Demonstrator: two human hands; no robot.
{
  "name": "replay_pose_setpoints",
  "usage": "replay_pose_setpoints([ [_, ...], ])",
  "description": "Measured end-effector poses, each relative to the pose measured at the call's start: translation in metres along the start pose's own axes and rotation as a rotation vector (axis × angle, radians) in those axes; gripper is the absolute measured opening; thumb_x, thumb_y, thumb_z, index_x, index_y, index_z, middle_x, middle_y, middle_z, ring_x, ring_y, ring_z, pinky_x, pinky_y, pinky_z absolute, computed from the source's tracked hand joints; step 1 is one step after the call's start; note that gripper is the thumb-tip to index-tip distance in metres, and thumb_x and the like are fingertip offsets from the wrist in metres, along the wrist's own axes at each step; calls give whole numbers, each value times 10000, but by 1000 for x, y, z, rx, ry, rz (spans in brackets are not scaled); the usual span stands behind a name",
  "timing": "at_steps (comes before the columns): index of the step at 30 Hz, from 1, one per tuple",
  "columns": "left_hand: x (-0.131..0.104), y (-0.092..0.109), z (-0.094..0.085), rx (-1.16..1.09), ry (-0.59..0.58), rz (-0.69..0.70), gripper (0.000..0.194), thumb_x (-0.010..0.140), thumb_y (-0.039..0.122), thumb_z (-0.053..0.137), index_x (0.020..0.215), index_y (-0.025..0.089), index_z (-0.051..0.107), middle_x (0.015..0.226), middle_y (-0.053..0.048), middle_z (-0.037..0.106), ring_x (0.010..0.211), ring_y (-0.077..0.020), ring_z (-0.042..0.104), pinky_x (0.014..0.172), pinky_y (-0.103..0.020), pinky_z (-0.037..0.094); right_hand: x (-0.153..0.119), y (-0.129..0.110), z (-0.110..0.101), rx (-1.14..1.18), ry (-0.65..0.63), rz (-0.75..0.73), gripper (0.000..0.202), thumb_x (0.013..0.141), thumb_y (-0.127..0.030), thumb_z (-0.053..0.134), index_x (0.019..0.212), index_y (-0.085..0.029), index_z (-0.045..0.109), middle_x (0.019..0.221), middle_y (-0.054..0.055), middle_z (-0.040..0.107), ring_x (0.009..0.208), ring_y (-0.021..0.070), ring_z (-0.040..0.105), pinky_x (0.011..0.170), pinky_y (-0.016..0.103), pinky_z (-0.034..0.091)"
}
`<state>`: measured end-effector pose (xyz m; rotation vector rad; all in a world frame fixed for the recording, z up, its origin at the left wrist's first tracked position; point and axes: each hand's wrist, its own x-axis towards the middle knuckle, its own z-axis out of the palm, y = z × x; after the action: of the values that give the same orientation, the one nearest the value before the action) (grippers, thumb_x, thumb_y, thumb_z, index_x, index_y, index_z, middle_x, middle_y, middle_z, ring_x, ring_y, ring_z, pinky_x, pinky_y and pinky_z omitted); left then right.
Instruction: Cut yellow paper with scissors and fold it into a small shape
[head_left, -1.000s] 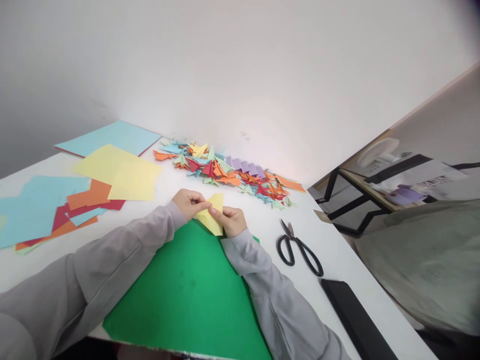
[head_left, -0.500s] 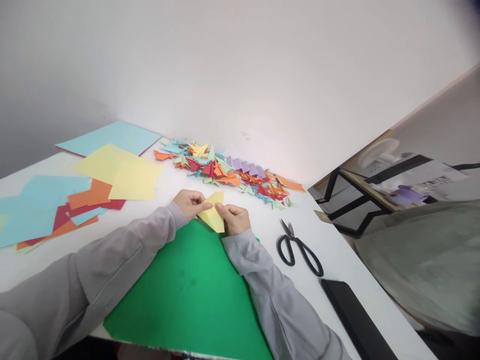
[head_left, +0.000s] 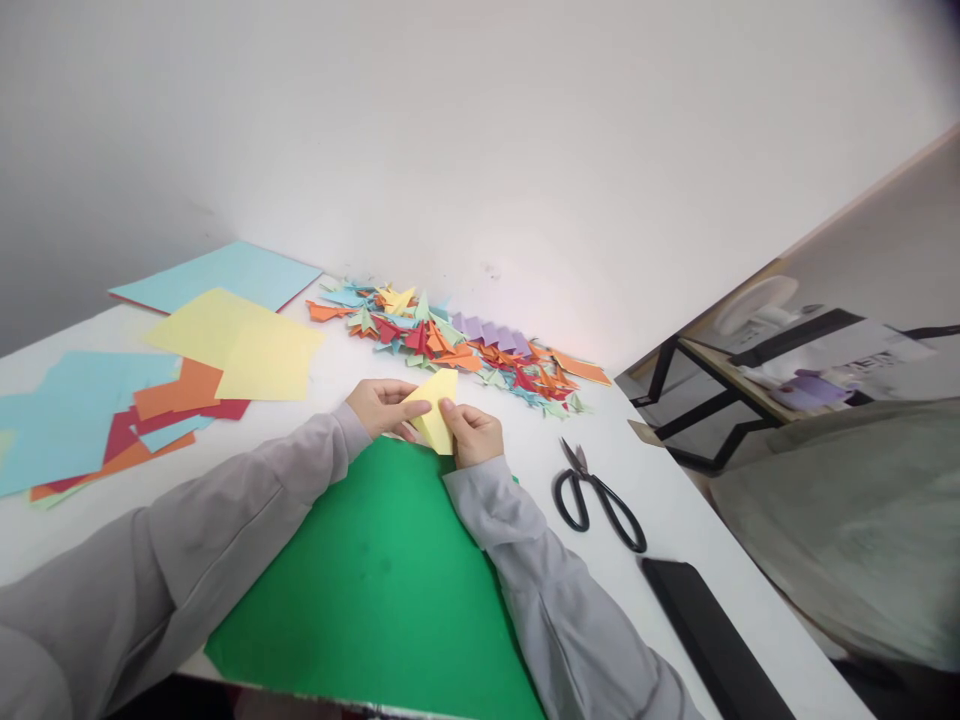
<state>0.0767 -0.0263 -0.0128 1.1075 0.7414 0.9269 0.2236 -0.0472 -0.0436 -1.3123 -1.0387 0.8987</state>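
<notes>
A small folded piece of yellow paper (head_left: 438, 408) is held between both hands, over the far edge of the green mat (head_left: 375, 580). My left hand (head_left: 386, 408) pinches its left side, thumb on top. On the right side, my right hand (head_left: 472, 430) grips it between thumb and fingers. Past the hands, many small folded paper shapes (head_left: 450, 350) in several colours lie in a long heap along the wall. The fingertips under the paper are hidden.
Black-handled scissors (head_left: 592, 495) lie right of my right hand, with a long black case (head_left: 712, 640) nearer the front. Loose coloured sheets (head_left: 97, 410) and larger yellow sheets (head_left: 262, 350) cover the left. Beyond the table's right edge stands a black-framed shelf (head_left: 697, 410).
The yellow paper has turned a little and shifted slightly up and right. My left hand's fingers have spread further beneath it, and my right thumb sits a little higher on it.
</notes>
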Motion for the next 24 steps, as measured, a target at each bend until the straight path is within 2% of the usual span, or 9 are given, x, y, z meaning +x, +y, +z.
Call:
replay_pose_setpoints([
  [3, -1, 0, 0, 18, 0, 23, 528, 350, 259, 819, 797, 68, 611, 563, -13, 647, 454, -109, 580, 435, -223, 510, 1, 1, 0, 45, 3, 21, 433, 536, -564, 656, 445, -160, 530, 372, -49, 426, 360, 60, 332, 345, 209, 257],
  [7, -2, 1, -1, 84, 35, -13, 375, 450, 262, 790, 707, 73, 594, 425, 6, 587, 377, -101, 541, 404, -221, 487, -2, -1, 2, 106, -35, 44, 413, 513, -536, 687, 449, -159, 531, 378, -43, 463, 348, 63, 358, 330, 205, 261],
  [14, 0, 1, -3, 140, 48, -33, 301, 497, 263, 774, 636, 98, 565, 396, 7, 574, 347, -99, 525, 384, -215, 468, -13, -12, 5, 88, -296, 36, 306, 476, -400, 756, 604, -149, 640, 446, -15, 578, 368, 101, 483, 381, 234, 382],
  [20, 0, -4, -5, 112, -12, 45, 342, 472, 264, 781, 704, 89, 600, 465, 2, 610, 436, -110, 578, 467, -227, 510, -11, -12, 4, 122, -284, 71, 282, 481, -370, 762, 591, -141, 639, 473, -9, 592, 344, 86, 472, 351, 223, 372],
  [24, -2, -1, -4, 108, 52, 5, 346, 467, 282, 781, 684, 82, 600, 421, -1, 594, 385, -109, 556, 428, -226, 502, -11, -12, 4, 142, -297, 90, 282, 478, -360, 765, 593, -139, 634, 462, -14, 594, 325, 79, 471, 333, 207, 363],
])
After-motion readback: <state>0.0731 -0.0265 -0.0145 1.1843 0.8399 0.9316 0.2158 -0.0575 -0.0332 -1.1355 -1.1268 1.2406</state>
